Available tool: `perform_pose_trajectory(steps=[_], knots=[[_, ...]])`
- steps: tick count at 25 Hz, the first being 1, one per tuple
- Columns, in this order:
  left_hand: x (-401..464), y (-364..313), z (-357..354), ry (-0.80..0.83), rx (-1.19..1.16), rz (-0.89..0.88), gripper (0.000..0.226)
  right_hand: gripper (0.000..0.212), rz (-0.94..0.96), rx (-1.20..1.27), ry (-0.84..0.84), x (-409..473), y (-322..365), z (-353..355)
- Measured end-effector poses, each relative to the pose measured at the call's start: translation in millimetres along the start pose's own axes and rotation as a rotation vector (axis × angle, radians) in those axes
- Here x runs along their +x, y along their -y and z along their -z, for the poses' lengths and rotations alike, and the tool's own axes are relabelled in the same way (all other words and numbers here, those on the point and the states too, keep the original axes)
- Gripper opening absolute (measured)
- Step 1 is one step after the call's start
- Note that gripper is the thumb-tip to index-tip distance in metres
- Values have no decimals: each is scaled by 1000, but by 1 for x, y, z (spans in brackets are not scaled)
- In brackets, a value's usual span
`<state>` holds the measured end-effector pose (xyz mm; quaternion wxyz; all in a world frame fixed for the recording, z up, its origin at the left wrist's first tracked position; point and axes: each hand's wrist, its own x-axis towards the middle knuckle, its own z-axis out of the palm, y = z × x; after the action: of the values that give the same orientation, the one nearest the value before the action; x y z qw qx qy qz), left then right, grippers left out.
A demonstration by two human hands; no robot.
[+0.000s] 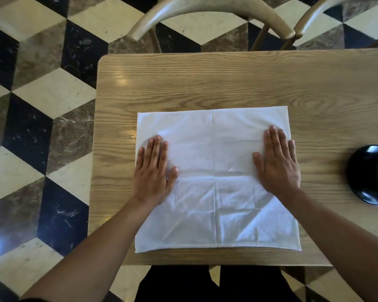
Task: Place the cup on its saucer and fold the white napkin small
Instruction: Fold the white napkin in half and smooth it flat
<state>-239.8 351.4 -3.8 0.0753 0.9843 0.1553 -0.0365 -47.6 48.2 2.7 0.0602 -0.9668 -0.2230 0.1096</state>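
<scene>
Though holding nothing, both hands (154, 171) flat on napkin (216, 205)

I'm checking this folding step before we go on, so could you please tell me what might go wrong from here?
1. The white napkin still shows creases and wrinkles; folding over them could give a lopsided, bulky fold.
2. Its near edge lies close to the table edge, so a sliding fold might drag it off.
3. The black saucer sits near the right hand, partly out of view; a wide sweep could knock it. The left hand lies flat too.
</scene>
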Motion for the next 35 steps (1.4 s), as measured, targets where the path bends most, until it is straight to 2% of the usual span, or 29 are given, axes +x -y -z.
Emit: perform_pose_trajectory(steps=[4,7,10,13,16,20,23,27,30,32,35], knots=[[-5,-7,9,-27,-45,42,73,73,-3,109,4,-12,50,4],[-27,-16,10,-33,-70,-1,72,69,178,200,-23,-42,128,-6],[-53,-20,-1,1,-48,34,70,66,343,167,55,-66,188,-28],[-60,-17,-9,19,-18,60,71,66,362,121,19,-72,179,-44],[-58,-17,-8,21,-2,54,76,71,328,40,-13,-74,118,-40],[-60,-17,-7,28,-19,57,77,77,115,-8,5,-78,16,-18],[-60,-19,-4,31,-41,72,76,78,22,-13,28,-80,-7,-11],[-70,-29,6,-10,-99,79,74,78,10,81,61,-83,43,-6],[-94,-38,0,6,-107,-4,75,76,173,159,45,-107,112,-15],[-109,-40,-7,11,-93,25,73,73,274,191,51,-127,150,-31],[-120,-37,-12,9,-62,87,71,71,282,190,64,-140,170,-49]])
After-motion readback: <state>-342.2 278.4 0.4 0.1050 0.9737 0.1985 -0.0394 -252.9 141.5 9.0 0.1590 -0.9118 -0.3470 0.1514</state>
